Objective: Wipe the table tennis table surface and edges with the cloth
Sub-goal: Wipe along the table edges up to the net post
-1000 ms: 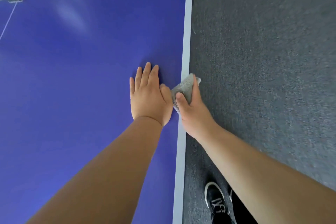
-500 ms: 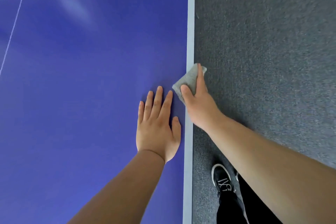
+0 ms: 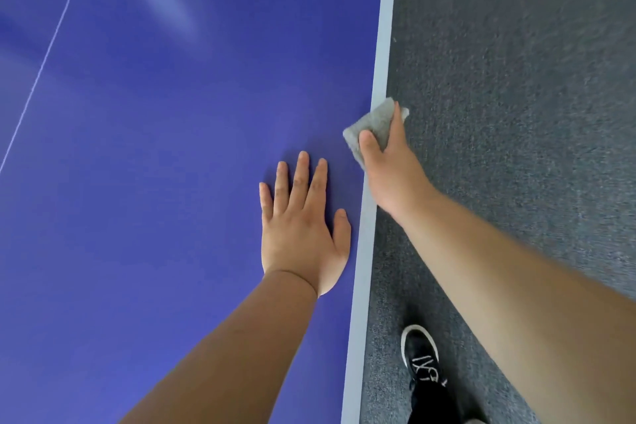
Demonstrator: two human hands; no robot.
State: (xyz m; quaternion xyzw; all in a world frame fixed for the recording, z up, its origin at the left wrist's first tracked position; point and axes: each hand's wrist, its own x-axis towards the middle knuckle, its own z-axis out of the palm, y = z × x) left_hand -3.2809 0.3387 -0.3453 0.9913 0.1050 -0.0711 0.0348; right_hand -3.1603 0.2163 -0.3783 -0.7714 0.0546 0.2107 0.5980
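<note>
The right hand (image 3: 390,165) grips the grey cloth (image 3: 373,126) over the table (image 3: 155,148)'s right edge. The left hand (image 3: 303,227) lies flat, fingers straight, just inside that edge.

Single head-worn wide-angle view, looking forward and steeply down from above the table (image 3: 155,148), whose right edge (image 3: 380,72) runs from 6 to 12 o'clock just right of centre. Range is close: forearms enter from 7 and 4 o'clock, with the left hand (image 3: 303,231) and right hand (image 3: 392,169) near mid-frame. Table fills the 9 o'clock side, floor (image 3: 516,113) the 3 o'clock side, a shoe (image 3: 421,354) at 5 o'clock.
</note>
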